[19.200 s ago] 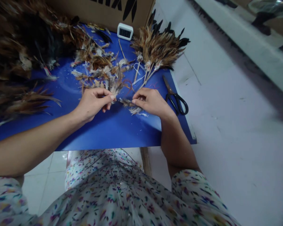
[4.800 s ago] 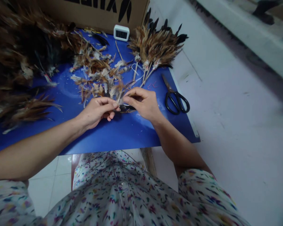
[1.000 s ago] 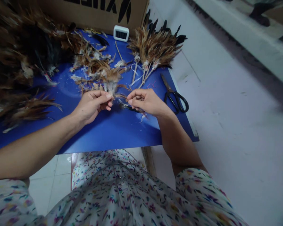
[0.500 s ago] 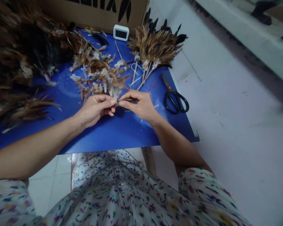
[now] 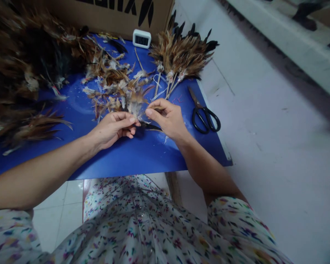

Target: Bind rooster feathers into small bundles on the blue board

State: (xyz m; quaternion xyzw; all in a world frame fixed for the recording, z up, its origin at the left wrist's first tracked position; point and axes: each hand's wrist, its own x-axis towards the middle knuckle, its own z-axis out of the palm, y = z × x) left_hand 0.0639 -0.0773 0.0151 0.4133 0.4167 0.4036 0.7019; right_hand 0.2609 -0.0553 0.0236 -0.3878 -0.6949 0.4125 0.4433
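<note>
My left hand pinches the base of a small bunch of brown and white feathers over the blue table top. My right hand is closed right beside it, fingertips at the same bunch, with a dark feather under its fingers. Whether the right hand grips the bunch or the dark feather is unclear. Loose feathers lie scattered just beyond both hands.
Black scissors lie at the table's right edge. Several finished feather bundles on sticks rest at the back right, next to a small white clock and a cardboard box. A big heap of dark feathers fills the left.
My right hand has drawn slightly right and up from the left hand's fingertips, and a dark feather now shows below it. The left hand has barely moved.
</note>
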